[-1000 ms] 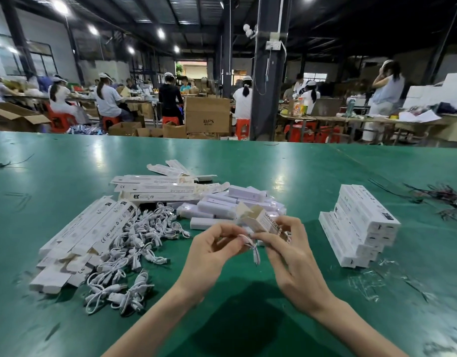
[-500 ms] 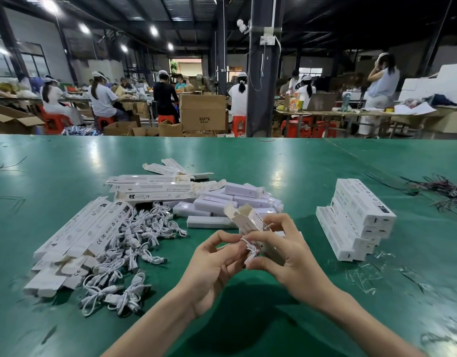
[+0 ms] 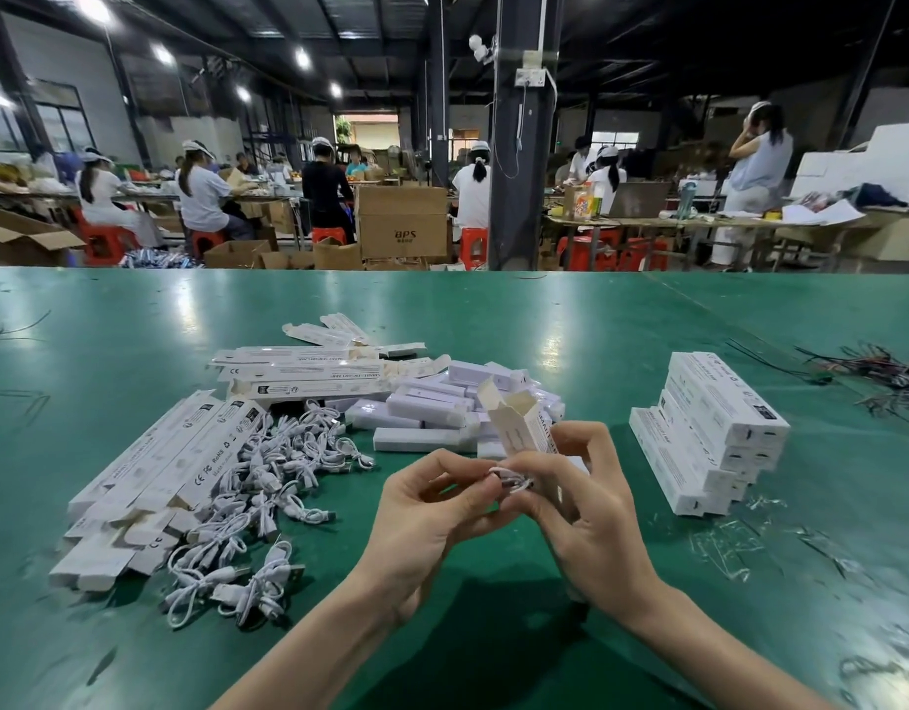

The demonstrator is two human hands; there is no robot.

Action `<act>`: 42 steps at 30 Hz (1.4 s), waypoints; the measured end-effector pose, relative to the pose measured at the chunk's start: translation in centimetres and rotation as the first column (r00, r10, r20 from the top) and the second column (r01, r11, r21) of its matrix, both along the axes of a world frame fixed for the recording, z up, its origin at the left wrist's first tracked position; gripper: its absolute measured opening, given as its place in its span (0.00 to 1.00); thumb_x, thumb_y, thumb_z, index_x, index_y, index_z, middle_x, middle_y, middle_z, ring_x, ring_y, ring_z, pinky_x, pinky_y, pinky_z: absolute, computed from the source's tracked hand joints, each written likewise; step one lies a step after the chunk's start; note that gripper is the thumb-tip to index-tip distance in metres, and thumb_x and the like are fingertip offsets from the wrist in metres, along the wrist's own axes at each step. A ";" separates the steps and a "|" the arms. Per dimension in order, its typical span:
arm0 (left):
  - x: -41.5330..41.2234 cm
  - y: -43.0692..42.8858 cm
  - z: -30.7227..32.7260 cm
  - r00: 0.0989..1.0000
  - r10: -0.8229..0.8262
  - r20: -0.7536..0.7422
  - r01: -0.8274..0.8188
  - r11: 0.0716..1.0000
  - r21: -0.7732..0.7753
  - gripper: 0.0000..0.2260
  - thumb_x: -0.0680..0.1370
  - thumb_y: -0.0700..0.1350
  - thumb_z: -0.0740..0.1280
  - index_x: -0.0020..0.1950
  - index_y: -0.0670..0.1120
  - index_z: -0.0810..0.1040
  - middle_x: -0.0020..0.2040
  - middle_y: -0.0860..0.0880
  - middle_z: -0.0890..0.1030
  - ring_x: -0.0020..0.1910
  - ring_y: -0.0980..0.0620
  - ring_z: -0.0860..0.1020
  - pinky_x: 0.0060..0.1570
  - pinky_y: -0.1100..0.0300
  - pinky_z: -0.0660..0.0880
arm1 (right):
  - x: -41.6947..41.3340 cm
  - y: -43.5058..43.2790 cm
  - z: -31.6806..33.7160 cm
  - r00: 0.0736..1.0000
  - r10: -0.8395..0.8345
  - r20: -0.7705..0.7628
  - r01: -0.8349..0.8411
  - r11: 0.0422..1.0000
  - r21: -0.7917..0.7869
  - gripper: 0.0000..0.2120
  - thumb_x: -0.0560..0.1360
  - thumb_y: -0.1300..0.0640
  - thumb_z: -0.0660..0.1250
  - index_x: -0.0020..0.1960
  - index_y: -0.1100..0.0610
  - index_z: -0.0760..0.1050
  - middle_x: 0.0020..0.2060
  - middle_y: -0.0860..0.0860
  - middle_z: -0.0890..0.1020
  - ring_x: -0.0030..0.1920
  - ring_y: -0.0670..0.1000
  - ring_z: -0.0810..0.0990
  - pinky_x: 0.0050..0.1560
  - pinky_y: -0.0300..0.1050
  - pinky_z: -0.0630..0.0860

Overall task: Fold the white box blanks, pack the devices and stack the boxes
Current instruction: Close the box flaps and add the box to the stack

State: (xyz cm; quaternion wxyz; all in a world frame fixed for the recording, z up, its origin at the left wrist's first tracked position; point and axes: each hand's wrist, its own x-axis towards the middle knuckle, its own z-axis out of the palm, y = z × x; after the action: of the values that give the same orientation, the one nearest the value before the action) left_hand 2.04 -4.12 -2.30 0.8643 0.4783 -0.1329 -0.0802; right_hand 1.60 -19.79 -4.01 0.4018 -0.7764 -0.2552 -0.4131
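Both hands meet at lower center of the frame. Left hand point(image 3: 431, 509) pinches a small coiled white cable point(image 3: 508, 479) between thumb and forefinger. Right hand point(image 3: 590, 509) has its fingers curled round an open box point(image 3: 519, 422), thumb touching the cable too. Box is tilted, top flaps up, and its lower end is hidden behind the right fingers. Cable is mostly covered, so its plug is hard to make out.

Left of the hands lies a cable pile point(image 3: 267, 484), with flat box blanks point(image 3: 170, 463) beside it at lower left. Just behind the hands is a heap of white devices point(image 3: 431, 407), partly blocked by the box. At right, a stack of closed boxes point(image 3: 713, 433) stands on the green table point(image 3: 134, 325). Wire scraps point(image 3: 882, 371) are cut off by the right edge. Far workers point(image 3: 206, 197) are blurry.
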 end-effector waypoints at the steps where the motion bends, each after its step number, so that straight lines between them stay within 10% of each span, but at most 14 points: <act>1: 0.0 0.0 0.1 0.999 0.032 0.021 -0.032 0.999 0.026 0.04 0.61 0.39 0.75 0.33 0.44 0.83 0.42 0.40 0.85 0.41 0.47 0.84 0.41 0.56 0.81 | 0.0 0.0 0.0 1.000 0.007 0.010 -0.007 1.000 -0.013 0.17 0.69 0.67 0.72 0.52 0.51 0.77 0.53 0.49 0.68 0.37 0.32 0.75 0.44 0.22 0.69; 6: 0.1 0.5 0.7 0.913 0.262 0.312 -0.324 0.931 0.169 0.05 0.64 0.35 0.74 0.38 0.42 0.85 0.39 0.41 0.85 0.38 0.48 0.84 0.41 0.60 0.81 | 0.4 -0.8 -0.2 1.000 -0.011 -0.013 0.010 0.999 -0.053 0.13 0.71 0.60 0.72 0.54 0.48 0.79 0.55 0.45 0.66 0.44 0.43 0.77 0.47 0.37 0.77; 11: 0.4 1.9 1.9 0.752 0.375 0.543 -0.494 0.865 0.087 0.08 0.67 0.35 0.74 0.43 0.44 0.84 0.41 0.48 0.86 0.41 0.49 0.85 0.44 0.63 0.80 | 1.2 -1.9 -0.6 0.989 -0.121 0.084 0.138 0.961 -0.238 0.13 0.69 0.73 0.69 0.50 0.60 0.84 0.57 0.51 0.68 0.51 0.59 0.77 0.50 0.52 0.75; 26: 0.8 2.5 1.4 0.556 0.294 0.778 -0.712 0.651 0.263 0.05 0.70 0.39 0.74 0.44 0.48 0.84 0.39 0.53 0.84 0.38 0.55 0.82 0.41 0.62 0.79 | 0.6 -1.4 -0.4 0.995 -0.060 0.081 0.088 0.908 -0.409 0.23 0.59 0.80 0.67 0.47 0.61 0.83 0.57 0.52 0.70 0.56 0.56 0.71 0.54 0.47 0.70; 42: 1.5 3.0 1.0 0.447 0.114 0.887 -0.743 0.599 0.298 0.07 0.70 0.34 0.75 0.45 0.43 0.83 0.41 0.54 0.83 0.40 0.60 0.81 0.44 0.65 0.78 | 0.2 -0.8 -0.9 0.993 -0.041 -0.110 0.020 0.983 -0.184 0.14 0.68 0.73 0.68 0.42 0.56 0.85 0.54 0.44 0.70 0.51 0.53 0.75 0.53 0.39 0.72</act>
State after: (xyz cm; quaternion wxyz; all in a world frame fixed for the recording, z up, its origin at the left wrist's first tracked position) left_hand 3.52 -1.16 -1.31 0.4639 0.7472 -0.3288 0.3440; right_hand 1.84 -20.59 -4.91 0.3364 -0.8359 -0.2569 -0.3495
